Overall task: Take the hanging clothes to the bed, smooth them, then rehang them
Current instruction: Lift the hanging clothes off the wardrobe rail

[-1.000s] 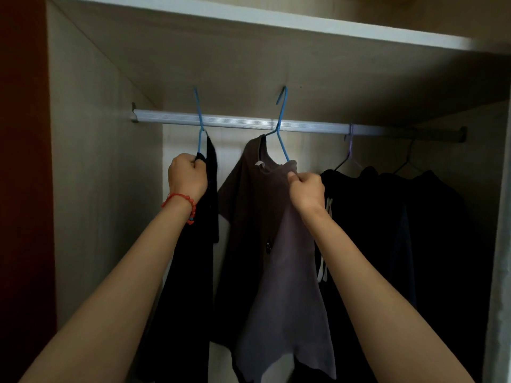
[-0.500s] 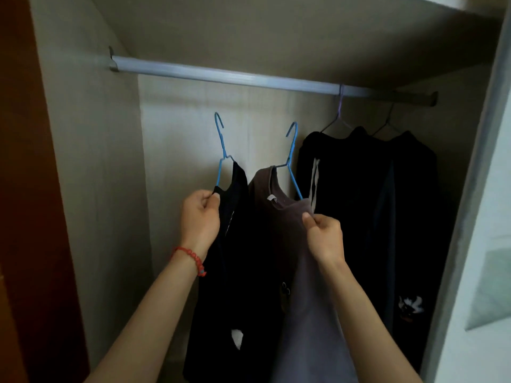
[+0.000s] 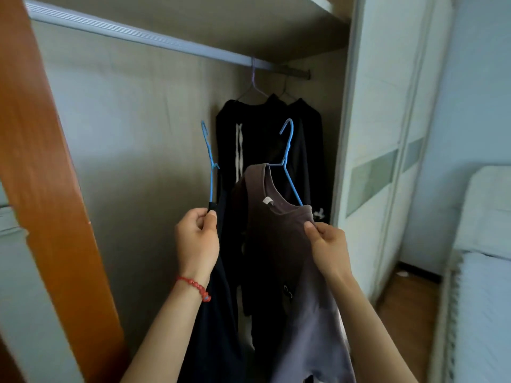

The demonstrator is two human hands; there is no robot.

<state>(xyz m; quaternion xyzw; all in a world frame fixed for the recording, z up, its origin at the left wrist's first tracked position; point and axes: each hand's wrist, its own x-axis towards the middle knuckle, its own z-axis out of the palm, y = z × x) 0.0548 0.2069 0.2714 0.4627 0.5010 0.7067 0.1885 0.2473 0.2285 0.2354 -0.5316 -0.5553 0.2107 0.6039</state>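
Observation:
My left hand (image 3: 197, 239) grips the shoulder of a black garment (image 3: 218, 313) on a blue hanger (image 3: 209, 161), held below the wardrobe rail (image 3: 138, 37). My right hand (image 3: 327, 244) pinches the shoulder of a grey-purple shirt (image 3: 279, 244) on a second blue hanger (image 3: 289, 158). Both hangers are off the rail, their hooks free in the air. Two dark garments (image 3: 265, 139) still hang at the rail's right end. The bed (image 3: 484, 272) lies at the right edge.
An orange-brown wardrobe side panel (image 3: 41, 161) stands close on the left. A white sliding door (image 3: 381, 161) borders the opening on the right. Wooden floor (image 3: 406, 297) shows between the wardrobe and the bed.
Both hangers came off the rail and dropped lower with my hands. The view swung right and back, bringing the sliding door and the bed into sight.

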